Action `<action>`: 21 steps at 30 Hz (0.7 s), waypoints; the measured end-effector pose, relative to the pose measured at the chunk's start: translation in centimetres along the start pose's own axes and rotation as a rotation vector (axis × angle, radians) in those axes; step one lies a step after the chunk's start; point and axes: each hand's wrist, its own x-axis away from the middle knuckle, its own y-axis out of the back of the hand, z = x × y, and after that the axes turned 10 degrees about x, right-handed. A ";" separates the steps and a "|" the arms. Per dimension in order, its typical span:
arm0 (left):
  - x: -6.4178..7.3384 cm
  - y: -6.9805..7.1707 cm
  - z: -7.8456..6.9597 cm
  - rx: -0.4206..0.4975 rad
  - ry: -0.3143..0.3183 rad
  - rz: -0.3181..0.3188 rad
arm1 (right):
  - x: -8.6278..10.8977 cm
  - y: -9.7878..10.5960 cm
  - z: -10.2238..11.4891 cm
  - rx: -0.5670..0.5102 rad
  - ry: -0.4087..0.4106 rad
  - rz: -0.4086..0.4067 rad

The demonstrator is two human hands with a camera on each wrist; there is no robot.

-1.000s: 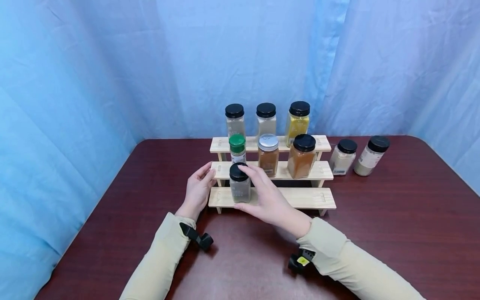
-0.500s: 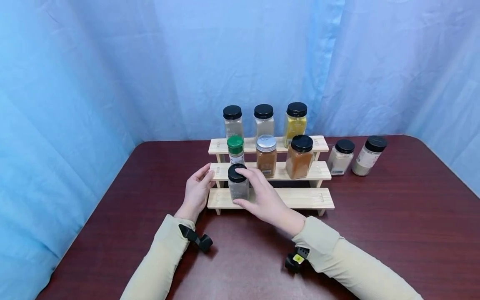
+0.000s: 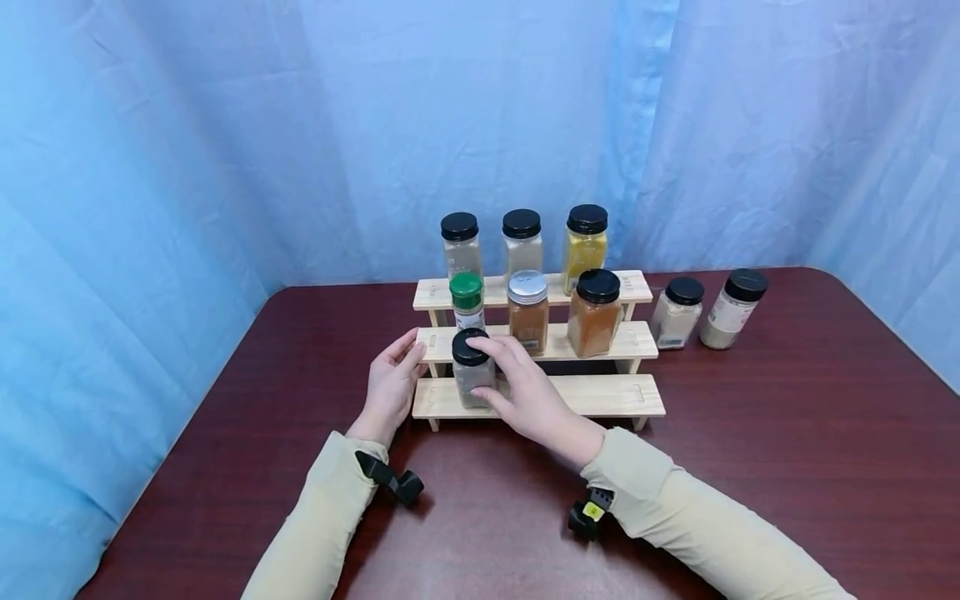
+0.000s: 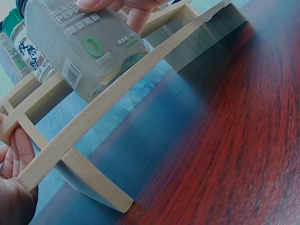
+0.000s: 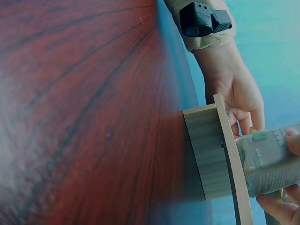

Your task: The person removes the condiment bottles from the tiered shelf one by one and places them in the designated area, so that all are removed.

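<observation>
A clear black pepper jar (image 3: 472,385) with a black lid stands at the left of the lowest tier of a three-tier wooden rack (image 3: 577,395). My right hand (image 3: 536,404) holds this jar, thumb low on its near side and fingers up by the lid. In the left wrist view the jar (image 4: 96,51) shows its label, and its base meets the shelf board. My left hand (image 3: 390,387) grips the left end of the rack's middle tier. Those fingers (image 4: 23,145) are partly hidden by the rack in the left wrist view.
On the middle tier stand a green-capped bottle (image 3: 467,293), a silver-lidded jar (image 3: 528,321) and a black-lidded brown jar (image 3: 594,323). Three black-lidded jars, one a yellow jar (image 3: 585,254), occupy the top tier. Right of the rack, a pale jar (image 3: 677,321) and a labelled jar (image 3: 729,317) stand on the table.
My right thumb has shifted slightly up the pepper jar. The jar keeps its place at the left of the lowest tier. My left hand stays on the rack; the view has shifted slightly.
</observation>
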 end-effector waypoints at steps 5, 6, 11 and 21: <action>0.0 0.1 0.0 0.003 -0.003 0.004 | 0.1 0.0 0.1 0.006 0.002 -0.003; 0.1 0.1 0.0 0.004 -0.003 0.003 | 0.1 0.0 0.1 0.003 -0.001 0.000; 0.0 0.1 -0.2 -0.008 0.002 0.000 | 0.2 0.0 0.2 -0.011 -0.010 0.010; 0.0 0.1 0.0 -0.004 -0.006 0.003 | 0.4 0.0 -0.1 -0.057 0.033 0.003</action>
